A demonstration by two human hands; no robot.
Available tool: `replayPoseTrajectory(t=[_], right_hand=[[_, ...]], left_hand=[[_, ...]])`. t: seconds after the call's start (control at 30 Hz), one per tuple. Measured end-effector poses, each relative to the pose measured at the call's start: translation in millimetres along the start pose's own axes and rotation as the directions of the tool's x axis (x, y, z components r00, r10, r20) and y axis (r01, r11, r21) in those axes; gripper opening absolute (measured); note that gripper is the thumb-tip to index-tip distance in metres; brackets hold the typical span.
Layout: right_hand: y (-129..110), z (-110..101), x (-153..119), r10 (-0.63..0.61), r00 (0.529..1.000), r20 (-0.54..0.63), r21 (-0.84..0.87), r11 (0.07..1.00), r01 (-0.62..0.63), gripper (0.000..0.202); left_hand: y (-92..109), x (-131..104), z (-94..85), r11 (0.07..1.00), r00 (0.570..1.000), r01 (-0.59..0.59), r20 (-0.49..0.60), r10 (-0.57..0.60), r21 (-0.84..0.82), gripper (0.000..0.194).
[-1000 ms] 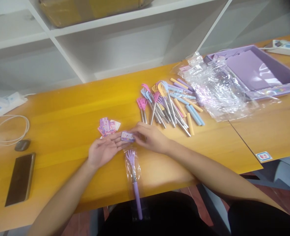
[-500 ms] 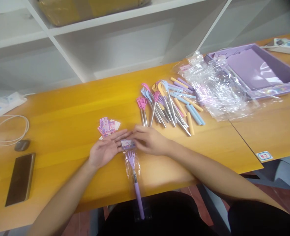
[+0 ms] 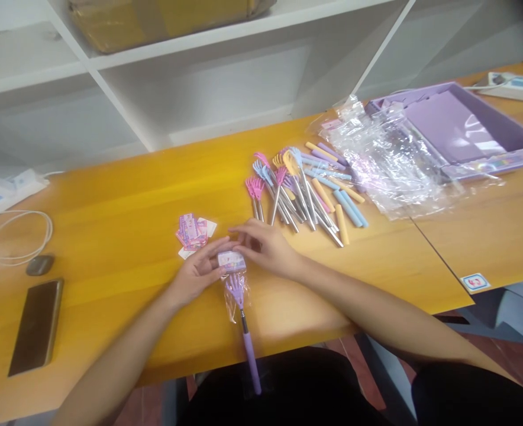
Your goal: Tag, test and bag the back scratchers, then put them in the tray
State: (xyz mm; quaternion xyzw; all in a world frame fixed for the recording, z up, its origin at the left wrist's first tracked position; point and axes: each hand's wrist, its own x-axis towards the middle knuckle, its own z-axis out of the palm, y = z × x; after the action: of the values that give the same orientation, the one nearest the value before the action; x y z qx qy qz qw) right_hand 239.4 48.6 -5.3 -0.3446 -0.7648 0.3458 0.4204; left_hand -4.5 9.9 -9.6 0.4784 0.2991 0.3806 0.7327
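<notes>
Purple scratcher [image 3: 251, 358] across table edge [image 3: 190, 367]

Workshop-type room, probably a small packing bench; exact kind unclear. Evidence: long wood-look tables [image 3: 110, 198] butted together, stickers [image 3: 475, 283] at the front edge, same parts in bulk: heap of claw-headed rods [image 3: 308, 201], coloured tubes [image 3: 352, 208], clear plastic bags [image 3: 390, 160], pile of printed cards [image 3: 192, 228]. White open shelving [image 3: 119, 106] behind holds a taped carton [image 3: 168, 23]. Power strips [image 3: 516, 87] both sides, red tile floor [image 3: 144, 405] below.
</notes>
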Motion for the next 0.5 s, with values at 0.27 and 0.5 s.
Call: replayPoseTrajectory(t=[0.27,0.5], right_hand=[[-4.1,-4.9,0.9,0.068,0.994,0.089,0.065,0.995,-0.074,0.031],[-12.0,-3.7,-0.4,-0.042,0.998,-0.038,-0.011,0.999,0.042,0.01]], left_hand=[[0.9,0.7,4.9,0.986,0.998,0.049,-0.034,-0.045,0.157,0.076],[4.5,0.1,1.4,0.968,0.978,0.207,-0.052,-0.201,0.141,0.078]])
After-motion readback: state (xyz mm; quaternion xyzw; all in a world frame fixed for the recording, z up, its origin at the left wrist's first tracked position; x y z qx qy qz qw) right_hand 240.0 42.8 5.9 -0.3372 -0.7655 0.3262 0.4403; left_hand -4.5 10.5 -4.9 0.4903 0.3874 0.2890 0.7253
